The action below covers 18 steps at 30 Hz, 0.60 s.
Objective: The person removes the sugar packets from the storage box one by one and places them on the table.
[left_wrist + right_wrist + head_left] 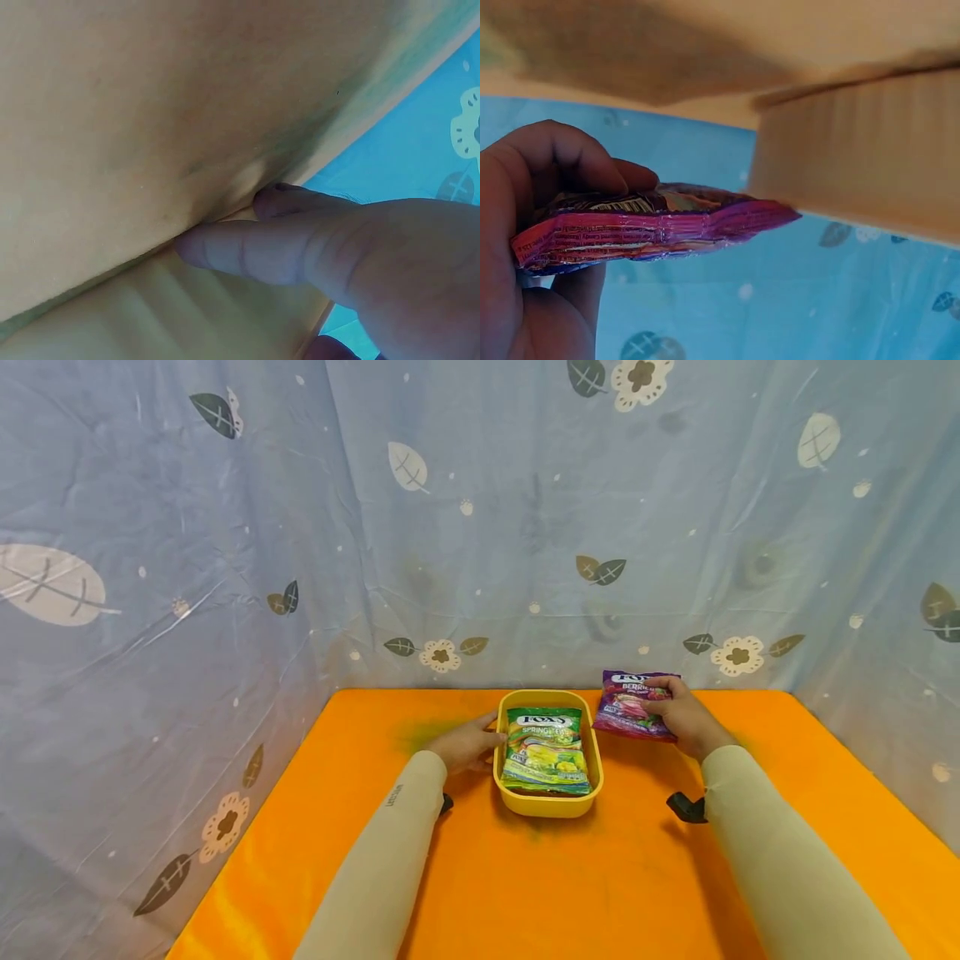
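Observation:
A purple Foxs berries candy bag (622, 708) is pinched in my right hand (693, 720), just right of the yellow container (547, 807). In the right wrist view the candy bag (667, 229) lies between thumb and fingers, close to the container's wall (855, 142). Inside the container is a green Foxs spring tea candy bag (543, 760), face up; what lies beneath it is hidden. My left hand (463, 746) rests against the container's left side. The left wrist view shows its fairly straight fingers (262, 247) touching the wall low down by the table.
An orange cloth covers the table (555, 885). Behind and on both sides hangs a blue-grey curtain (495, 527) with leaves and flowers, meeting the table's back edge close behind the container. Black wrist devices (686, 807) sit under the sleeves.

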Each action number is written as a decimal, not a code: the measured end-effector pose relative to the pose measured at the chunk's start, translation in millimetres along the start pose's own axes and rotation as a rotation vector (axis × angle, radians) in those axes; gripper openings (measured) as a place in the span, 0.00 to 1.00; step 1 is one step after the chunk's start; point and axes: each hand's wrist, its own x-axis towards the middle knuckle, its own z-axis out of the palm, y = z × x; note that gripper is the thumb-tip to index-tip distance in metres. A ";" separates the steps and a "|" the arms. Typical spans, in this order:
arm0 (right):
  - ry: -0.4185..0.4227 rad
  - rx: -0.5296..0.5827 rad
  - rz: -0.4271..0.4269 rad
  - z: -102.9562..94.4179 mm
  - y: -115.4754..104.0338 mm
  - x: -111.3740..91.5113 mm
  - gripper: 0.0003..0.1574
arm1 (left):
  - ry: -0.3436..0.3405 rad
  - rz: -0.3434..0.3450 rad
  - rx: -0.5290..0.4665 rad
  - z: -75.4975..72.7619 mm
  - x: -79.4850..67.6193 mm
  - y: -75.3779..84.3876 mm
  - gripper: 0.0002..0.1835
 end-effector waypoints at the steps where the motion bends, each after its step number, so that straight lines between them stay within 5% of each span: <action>1: 0.003 -0.015 0.009 -1.3 1.3 0.0 0.36 | -0.001 0.002 -0.002 0.2 -0.1 0.2 0.36; 9: -0.002 -0.360 0.038 -7.4 23.7 1.3 0.35 | 0.003 -0.005 0.010 -0.7 -3.1 -0.4 0.36; 18: 0.029 -0.442 0.002 -5.6 32.9 4.8 0.34 | -0.001 -0.004 -0.026 1.9 -2.5 0.9 0.36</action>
